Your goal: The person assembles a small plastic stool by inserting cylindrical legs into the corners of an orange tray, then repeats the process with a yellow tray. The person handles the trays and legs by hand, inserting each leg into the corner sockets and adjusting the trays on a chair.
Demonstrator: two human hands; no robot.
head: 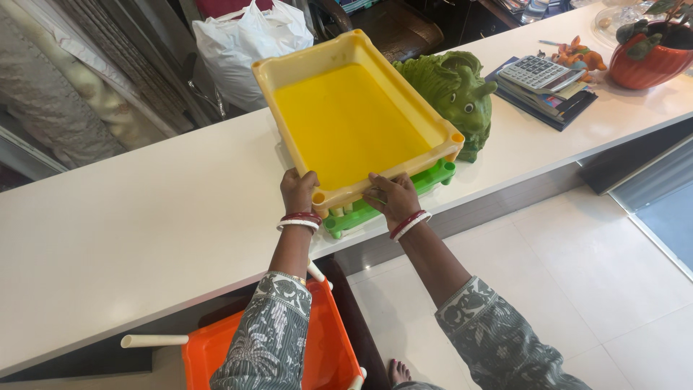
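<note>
— What were the hands doing?

— Both gripped the near edge of a yellow tray (346, 123). The left hand (297, 191) was curled around the near left corner, fingers hooked over the rim. The right hand (393, 198) lay a little further along the same edge, fingers pressed down on the rim and thumb tucked under — closed on it, not spread. Each wrist wore red and white bangles (301, 219).

— And where was the tray?

— Sitting on top of a green tray (393, 195), of which only the near edge and a corner post showed beneath it. The pair stood on a white counter (144, 224), the yellow one tilted slightly, its far end turned away to the left.

— What was around it?

— Just beside the far right corner, a green animal figure (455, 90), touching or nearly touching the trays. Further right lay a calculator (538, 72) on a dark folder (548, 101), then an orange pot (650, 61) with a plant. Behind the counter, a white plastic bag (249, 36). Below the counter edge, near the person's patterned sleeves (274, 332), stood an orange tray (325, 347) with white posts.
</note>
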